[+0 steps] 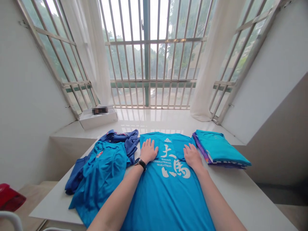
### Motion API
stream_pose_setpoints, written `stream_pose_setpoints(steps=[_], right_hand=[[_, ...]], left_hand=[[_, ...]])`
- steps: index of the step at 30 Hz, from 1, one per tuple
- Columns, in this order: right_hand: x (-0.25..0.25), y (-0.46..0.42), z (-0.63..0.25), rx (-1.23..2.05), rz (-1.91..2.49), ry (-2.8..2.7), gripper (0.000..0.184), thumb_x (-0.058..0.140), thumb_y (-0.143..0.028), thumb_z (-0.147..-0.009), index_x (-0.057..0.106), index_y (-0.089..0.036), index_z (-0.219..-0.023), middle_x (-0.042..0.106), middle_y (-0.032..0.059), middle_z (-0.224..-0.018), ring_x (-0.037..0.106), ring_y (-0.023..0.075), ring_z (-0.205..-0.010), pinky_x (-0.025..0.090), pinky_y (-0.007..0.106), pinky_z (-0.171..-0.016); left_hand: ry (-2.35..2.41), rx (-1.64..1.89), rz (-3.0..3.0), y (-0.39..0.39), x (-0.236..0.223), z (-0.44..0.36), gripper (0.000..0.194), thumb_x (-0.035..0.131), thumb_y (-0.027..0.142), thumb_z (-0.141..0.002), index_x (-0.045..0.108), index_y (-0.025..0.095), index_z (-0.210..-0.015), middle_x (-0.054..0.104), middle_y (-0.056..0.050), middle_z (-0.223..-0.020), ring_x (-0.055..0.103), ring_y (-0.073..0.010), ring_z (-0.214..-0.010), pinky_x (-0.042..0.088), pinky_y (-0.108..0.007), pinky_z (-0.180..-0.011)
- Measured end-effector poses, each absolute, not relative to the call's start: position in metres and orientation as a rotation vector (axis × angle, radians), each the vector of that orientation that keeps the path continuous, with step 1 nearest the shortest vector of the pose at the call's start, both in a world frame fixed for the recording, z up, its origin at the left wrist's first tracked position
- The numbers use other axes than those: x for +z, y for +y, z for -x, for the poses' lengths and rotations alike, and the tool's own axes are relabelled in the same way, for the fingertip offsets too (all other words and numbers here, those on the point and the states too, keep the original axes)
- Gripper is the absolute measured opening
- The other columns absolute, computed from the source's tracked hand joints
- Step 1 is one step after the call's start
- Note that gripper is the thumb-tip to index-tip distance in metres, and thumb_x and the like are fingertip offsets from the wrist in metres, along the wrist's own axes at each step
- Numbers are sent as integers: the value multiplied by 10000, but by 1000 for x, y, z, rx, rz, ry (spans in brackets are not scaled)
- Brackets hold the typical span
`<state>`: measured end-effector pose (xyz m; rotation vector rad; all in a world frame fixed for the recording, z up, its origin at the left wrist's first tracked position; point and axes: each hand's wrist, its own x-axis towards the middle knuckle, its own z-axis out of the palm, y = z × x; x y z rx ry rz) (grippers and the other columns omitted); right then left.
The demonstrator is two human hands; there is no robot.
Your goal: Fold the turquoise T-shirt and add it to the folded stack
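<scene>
A bright blue T-shirt with white lettering lies spread on the white table in front of me. My left hand, with a black watch on its wrist, rests flat and open on the shirt's upper left part. My right hand lies flat and open on its upper right part, by the folded-in sleeve. Neither hand holds anything.
An unfolded heap of blue shirts lies left of the spread shirt. A neat stack of folded shirts sits at the right. A white box stands on the window ledge, below barred windows and white curtains. Something red is at far left.
</scene>
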<state>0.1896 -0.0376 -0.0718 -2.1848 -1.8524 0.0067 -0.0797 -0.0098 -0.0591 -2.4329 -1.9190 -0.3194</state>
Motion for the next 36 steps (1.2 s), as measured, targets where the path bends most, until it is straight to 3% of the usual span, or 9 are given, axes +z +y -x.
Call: stream_pose_setpoints(steps=[5,10,23,31,36], right_hand=[[-69,-37,-179,63,2316,-1896,623,312,-493,-990,333,-181,-1528,263,121,-1607,209,282,-1482,140,410,-1192],[-58,-39,-172,109,2369,-1881,632,293,-513,-992,286,-208,-1546,220,106,-1624,170,278,-1493,109,410,-1196],[-58,-41,-171,151,2360,-1834,674,305,-563,-968,290,-216,-1545,224,98,-1623,159,292,-1493,104,430,-1196],[-60,-40,-181,-77,2110,-1854,550,309,-425,-985,549,-124,-1378,397,150,-1528,301,282,-1432,218,365,-1173],[-67,-38,-181,19,2239,-1829,608,329,-465,-972,431,-139,-1475,327,140,-1570,234,302,-1463,188,415,-1180]], left_hand=[[-1939,-273,2462,0,-60,89,650,281,550,-980,351,188,-1515,302,-118,-1587,241,-305,-1470,193,-478,-1187],[-1965,-252,2441,5,-58,91,652,283,553,-978,339,199,-1523,278,-123,-1596,221,-308,-1476,182,-485,-1186],[-2034,-305,2425,0,-55,90,657,314,573,-965,364,212,-1511,290,-114,-1593,219,-317,-1476,177,-492,-1189],[-1826,-527,2402,-8,-54,90,555,312,448,-1003,491,126,-1418,438,-137,-1507,272,-293,-1452,208,-456,-1192],[-1950,-390,2449,-5,-59,91,628,309,537,-988,402,171,-1490,355,-140,-1558,275,-321,-1452,202,-499,-1185]])
